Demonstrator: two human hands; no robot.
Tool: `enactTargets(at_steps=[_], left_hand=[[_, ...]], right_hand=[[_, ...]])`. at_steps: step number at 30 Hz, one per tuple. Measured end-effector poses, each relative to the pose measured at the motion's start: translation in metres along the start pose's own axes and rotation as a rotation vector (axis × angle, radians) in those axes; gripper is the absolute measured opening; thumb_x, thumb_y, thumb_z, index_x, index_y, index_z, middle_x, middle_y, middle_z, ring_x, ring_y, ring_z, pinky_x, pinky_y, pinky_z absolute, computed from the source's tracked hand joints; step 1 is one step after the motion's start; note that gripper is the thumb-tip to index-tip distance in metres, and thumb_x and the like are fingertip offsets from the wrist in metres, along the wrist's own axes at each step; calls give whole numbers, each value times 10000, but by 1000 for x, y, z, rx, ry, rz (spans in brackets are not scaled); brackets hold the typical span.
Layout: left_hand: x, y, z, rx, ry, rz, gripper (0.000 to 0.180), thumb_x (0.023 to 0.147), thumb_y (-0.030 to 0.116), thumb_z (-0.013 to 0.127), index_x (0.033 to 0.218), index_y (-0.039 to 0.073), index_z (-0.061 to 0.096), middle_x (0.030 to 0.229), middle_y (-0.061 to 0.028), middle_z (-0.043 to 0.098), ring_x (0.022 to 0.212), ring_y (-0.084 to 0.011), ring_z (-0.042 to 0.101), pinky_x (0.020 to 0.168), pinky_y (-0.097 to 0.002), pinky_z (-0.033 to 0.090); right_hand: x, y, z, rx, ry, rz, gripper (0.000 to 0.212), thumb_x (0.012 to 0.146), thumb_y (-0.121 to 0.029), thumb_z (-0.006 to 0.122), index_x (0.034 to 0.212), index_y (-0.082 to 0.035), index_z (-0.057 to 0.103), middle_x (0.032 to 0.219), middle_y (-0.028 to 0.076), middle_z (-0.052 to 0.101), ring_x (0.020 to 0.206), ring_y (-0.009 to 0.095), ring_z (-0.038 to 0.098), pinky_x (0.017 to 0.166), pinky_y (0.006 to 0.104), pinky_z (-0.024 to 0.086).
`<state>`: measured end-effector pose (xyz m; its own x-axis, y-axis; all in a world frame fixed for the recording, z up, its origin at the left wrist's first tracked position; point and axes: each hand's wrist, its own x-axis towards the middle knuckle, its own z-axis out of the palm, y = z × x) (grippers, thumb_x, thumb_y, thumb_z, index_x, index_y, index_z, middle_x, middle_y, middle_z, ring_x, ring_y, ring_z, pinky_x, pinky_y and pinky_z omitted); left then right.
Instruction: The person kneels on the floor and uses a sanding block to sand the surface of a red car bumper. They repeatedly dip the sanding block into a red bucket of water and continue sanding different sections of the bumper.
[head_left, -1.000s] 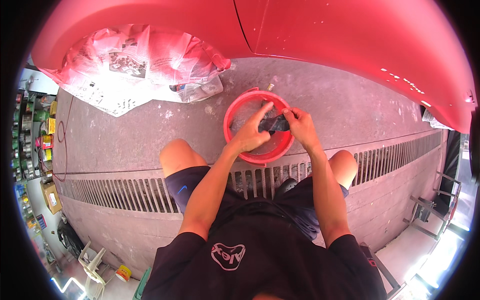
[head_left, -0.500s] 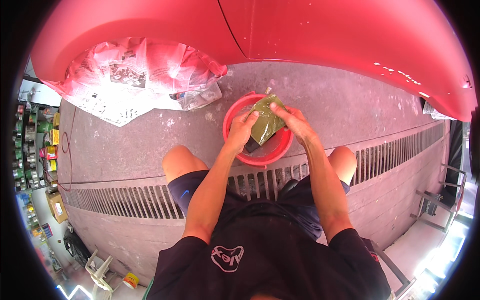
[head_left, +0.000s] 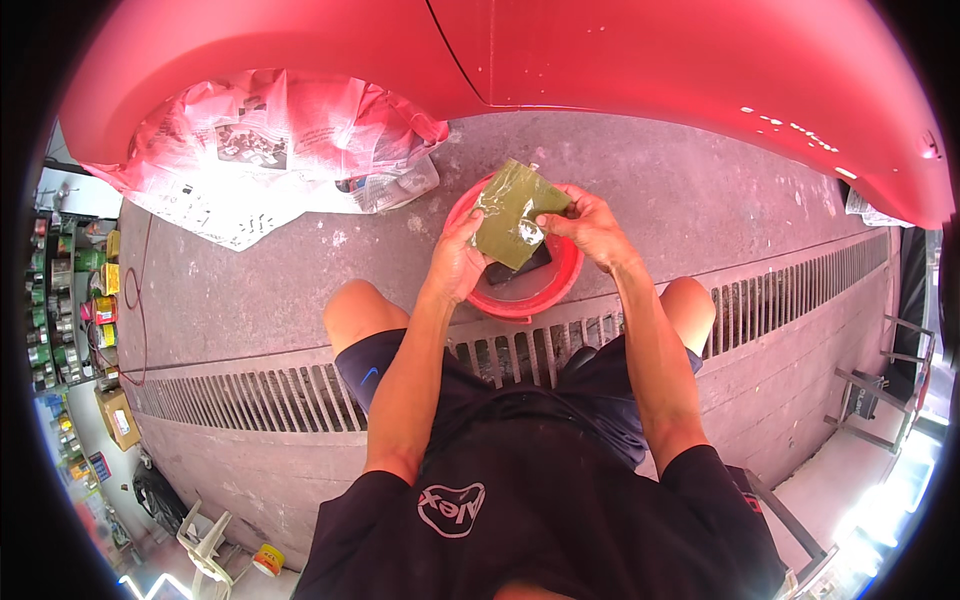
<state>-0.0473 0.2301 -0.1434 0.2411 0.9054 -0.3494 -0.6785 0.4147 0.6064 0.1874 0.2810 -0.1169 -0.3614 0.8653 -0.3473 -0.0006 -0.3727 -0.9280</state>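
Head view shows a wet green sheet (head_left: 512, 212), like a piece of sanding paper, held spread above a red basin (head_left: 553, 292) on the concrete floor (head_left: 260, 290). The left hand (head_left: 458, 262) pinches the sheet's lower left edge, and the right hand (head_left: 588, 226) grips its right edge, so both hands clasp the same sheet. It glistens and looks already soaked, and it is lifted clear of the water rather than lying in it. A dark block (head_left: 520, 268) rests in the basin under the sheet, untouched. Beyond the basin curves a red car panel (head_left: 620, 70), with newspaper (head_left: 280, 150) masking the part to the left. Nothing has met the panel yet, so the rubbing seems still to come.
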Motion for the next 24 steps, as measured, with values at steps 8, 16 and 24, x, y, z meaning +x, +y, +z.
enactTargets(at_steps=[8, 16, 24], left_hand=[[5, -12, 4, -5, -27, 35, 517, 1101, 284, 557, 1580, 117, 459, 1496, -84, 615, 1355, -260, 625, 1072, -522, 544], [32, -5, -18, 332, 26, -63, 321, 1027, 84, 558, 1337, 76, 641, 1361, -141, 661, 1055, -227, 732, 736, -382, 643], [22, -28, -19, 342, -193, -28, 693, 934, 8, 643, 1580, 79, 405, 1429, -63, 599, 1243, -189, 641, 974, -378, 583]], right_hand=[[-10, 4, 5, 37, 15, 5, 392, 976, -56, 770, 1357, -46, 679, 1160, 14, 757, 1071, 114, 680, 973, 290, 545], [10, 26, -17, 171, -6, -1, 307, 960, 52, 605, 1235, -25, 719, 1242, 78, 734, 1122, 167, 683, 967, 320, 555], [17, 51, -32, 576, 26, 330, 218, 981, -56, 488, 1130, -37, 646, 933, 70, 675, 792, 188, 626, 697, 338, 525]])
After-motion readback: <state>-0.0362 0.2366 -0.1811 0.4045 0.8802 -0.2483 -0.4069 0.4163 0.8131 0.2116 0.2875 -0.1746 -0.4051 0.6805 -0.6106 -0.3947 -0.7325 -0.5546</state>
